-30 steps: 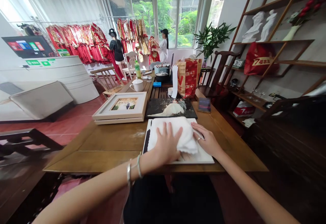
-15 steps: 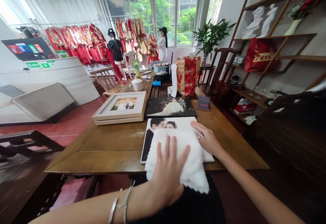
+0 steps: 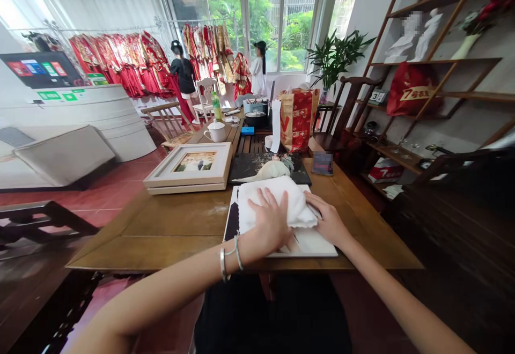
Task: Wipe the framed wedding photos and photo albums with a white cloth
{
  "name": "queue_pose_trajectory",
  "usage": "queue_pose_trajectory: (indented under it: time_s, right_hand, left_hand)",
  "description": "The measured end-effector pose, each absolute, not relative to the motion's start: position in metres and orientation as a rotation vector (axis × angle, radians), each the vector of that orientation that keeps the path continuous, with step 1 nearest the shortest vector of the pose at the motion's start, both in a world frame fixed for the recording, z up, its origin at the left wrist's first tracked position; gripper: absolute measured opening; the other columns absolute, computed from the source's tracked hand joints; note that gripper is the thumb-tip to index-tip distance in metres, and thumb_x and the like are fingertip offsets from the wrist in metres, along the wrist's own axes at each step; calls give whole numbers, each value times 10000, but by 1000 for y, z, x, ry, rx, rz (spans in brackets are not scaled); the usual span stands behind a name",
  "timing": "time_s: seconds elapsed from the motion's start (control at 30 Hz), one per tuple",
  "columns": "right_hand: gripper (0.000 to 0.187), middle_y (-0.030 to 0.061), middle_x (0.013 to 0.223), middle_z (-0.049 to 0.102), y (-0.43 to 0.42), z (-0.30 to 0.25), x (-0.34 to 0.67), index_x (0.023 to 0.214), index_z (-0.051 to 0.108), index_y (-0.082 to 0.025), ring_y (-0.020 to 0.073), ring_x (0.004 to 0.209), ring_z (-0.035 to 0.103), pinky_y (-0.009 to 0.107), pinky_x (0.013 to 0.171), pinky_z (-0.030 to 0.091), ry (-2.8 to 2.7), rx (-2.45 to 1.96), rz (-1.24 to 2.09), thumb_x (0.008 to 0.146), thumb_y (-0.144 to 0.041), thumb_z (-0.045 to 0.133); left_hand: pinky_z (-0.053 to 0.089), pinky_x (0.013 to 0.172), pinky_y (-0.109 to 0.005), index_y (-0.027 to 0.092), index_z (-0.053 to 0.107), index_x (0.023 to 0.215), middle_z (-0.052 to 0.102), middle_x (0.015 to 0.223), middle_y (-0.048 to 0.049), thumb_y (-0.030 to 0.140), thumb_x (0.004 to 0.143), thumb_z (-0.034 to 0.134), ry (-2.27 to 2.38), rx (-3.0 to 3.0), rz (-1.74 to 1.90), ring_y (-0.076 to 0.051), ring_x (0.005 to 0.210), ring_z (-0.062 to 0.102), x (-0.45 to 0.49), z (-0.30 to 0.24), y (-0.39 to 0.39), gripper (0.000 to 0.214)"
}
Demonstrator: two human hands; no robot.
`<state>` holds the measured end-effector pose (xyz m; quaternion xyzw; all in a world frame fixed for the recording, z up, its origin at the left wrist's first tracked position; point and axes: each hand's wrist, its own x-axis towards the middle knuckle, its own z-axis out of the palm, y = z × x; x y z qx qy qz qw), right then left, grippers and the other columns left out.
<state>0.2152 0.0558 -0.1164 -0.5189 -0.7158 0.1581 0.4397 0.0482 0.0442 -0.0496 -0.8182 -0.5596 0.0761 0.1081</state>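
A large photo print (image 3: 314,242) lies flat on the wooden table (image 3: 177,225) in front of me. A folded white cloth (image 3: 277,198) covers its upper half. My left hand (image 3: 270,224) presses flat on the cloth with fingers stretched out. My right hand (image 3: 328,220) rests on the print's right edge beside the cloth, fingers flat, a ring on one finger. Silver and green bracelets (image 3: 229,257) sit on my left wrist.
A stack of white picture frames (image 3: 189,169) lies at the left, a dark photo print (image 3: 267,167) behind the cloth. Farther back stand a white teapot (image 3: 216,130), a red paper bag (image 3: 298,119) and a wooden chair (image 3: 346,112). Two people stand by racks of red garments (image 3: 120,64).
My left hand first drew the cloth toward me, uncovering the top of the print, then pushed it back up over the upper half. My right hand stayed on the print's edge.
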Motion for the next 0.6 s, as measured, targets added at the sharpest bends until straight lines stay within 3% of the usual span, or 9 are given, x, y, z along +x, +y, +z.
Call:
queue_pose_trajectory:
  time_s: [0.17, 0.33, 0.6]
  right_hand:
    - [364, 118, 1259, 583, 57, -121, 218, 1144, 631, -199, 258, 1205, 505, 476, 1024, 381, -1771, -1262, 381, 805, -223, 501]
    - [329, 98, 1256, 588, 59, -123, 222, 1116, 647, -227, 258, 1205, 505, 486, 1026, 379, -1781, -1244, 395, 822, -273, 505]
    - [406, 131, 1270, 572, 57, -121, 217, 1160, 618, -170, 257, 1212, 498, 463, 1026, 386, -1802, -1295, 357, 775, -169, 487]
  left_hand:
    - [321, 920, -621, 105, 153, 1435, 343, 1375, -287, 539, 711, 620, -1436, -2341, 229, -493, 1245, 300, 46, -57, -10, 965]
    - [328, 933, -611, 132, 213, 1428, 381, 1366, -255, 590, 677, 603, -1281, -2549, 206, -477, 1256, 297, 42, -59, -59, 962]
    - [311, 960, -557, 171, 215, 1432, 305, 1412, -252, 492, 731, 638, -1424, -2576, 284, -433, 1298, 246, 38, -43, 25, 879]
